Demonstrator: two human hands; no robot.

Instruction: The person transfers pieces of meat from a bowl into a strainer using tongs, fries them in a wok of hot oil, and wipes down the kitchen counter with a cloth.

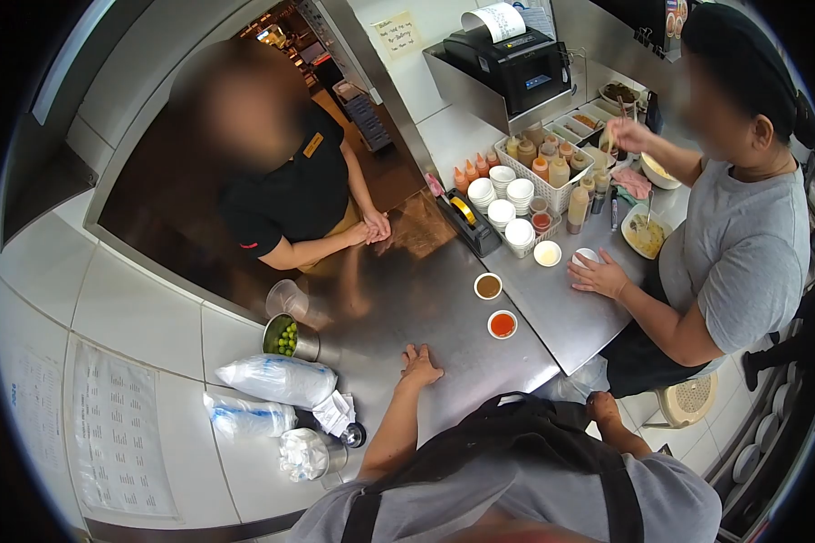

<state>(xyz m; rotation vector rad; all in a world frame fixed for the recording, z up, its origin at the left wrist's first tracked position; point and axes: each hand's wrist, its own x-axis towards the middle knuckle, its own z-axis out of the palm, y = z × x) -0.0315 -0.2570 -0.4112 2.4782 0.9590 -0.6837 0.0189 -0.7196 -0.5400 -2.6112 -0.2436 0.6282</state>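
My left hand (421, 365) rests on the steel counter (398, 317), palm down with fingers spread and nothing held. Low by the counter's edge, my right hand (602, 407) is curled closed against a clear plastic bag (578, 380), which it appears to grip; the fingers are partly hidden. Beyond my left hand stand a small cup of orange-red sauce (502, 324) and a cup of brown sauce (488, 286). Left of that hand lie bagged white items (278, 380) and a metal container (308, 344) of green citrus fruit (286, 338).
A co-worker (743, 226) at the right touches a white cup (585, 259) and reaches toward ingredient trays. Another person (290, 172) stands across the counter. Stacked white cups (501, 214), a basket of sauce bottles (561, 172), a tape dispenser (469, 222) and a receipt printer (507, 68) line the back.
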